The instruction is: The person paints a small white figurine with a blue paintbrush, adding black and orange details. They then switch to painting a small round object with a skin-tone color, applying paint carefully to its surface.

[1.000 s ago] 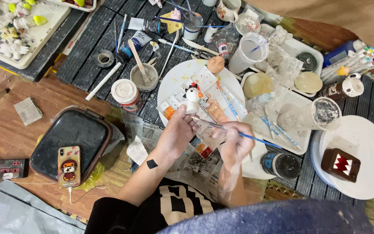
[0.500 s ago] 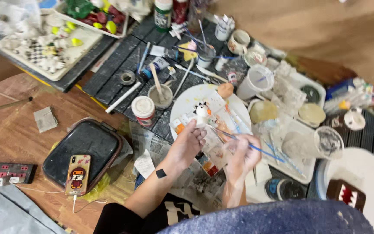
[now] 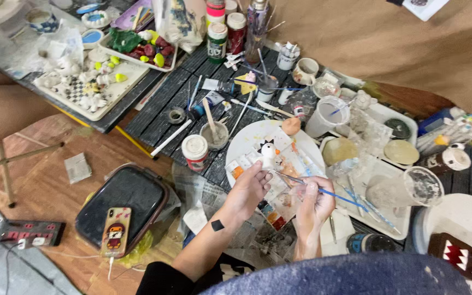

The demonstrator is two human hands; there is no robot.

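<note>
Left hand (image 3: 248, 189) grips small white chick-shaped figurine (image 3: 269, 155); right hand (image 3: 313, 201), at 3 o'clock, pinches thin blue-handled paintbrush (image 3: 323, 191). Steady figurine, light strokes advisable.

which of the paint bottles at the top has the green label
The bottle with the white cap and green label, leftmost of the group. The bottle beside it is red, and the one behind has pink and orange bands.
</note>
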